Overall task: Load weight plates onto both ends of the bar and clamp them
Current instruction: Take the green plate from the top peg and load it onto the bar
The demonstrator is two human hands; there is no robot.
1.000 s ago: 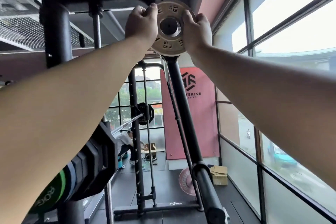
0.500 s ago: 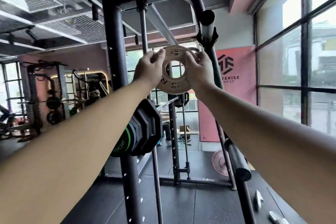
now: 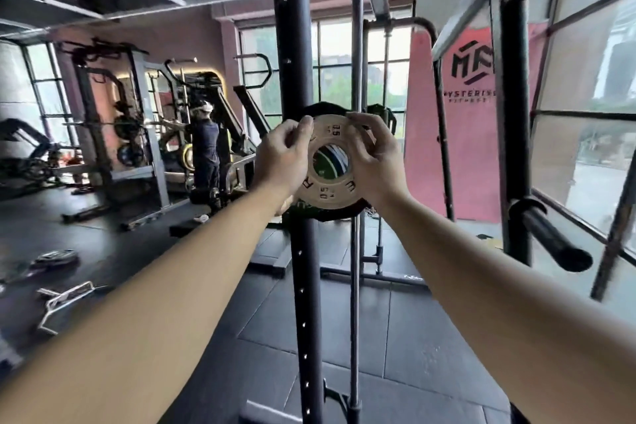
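The hands [image 3: 280, 162] pulled the small plate [image 3: 332, 198] off and lowered it.

- A single wide-angle view, worn on the head, looks forward and slightly down along both outstretched forearms.
- The grip sits mid-frame at arm's length: left hand [image 3: 280, 162] and right hand [image 3: 373, 162] hold the small plate [image 3: 327, 198] between them.
- Directly behind the grip stands the rack upright [image 3: 303, 286], near the camera.
- Far left of the grip are gym machines [image 3: 113, 134]. To its right are a pink banner [image 3: 475, 148] and a black peg [image 3: 550, 241].
- Below the grip lies dark floor [image 3: 378, 337].
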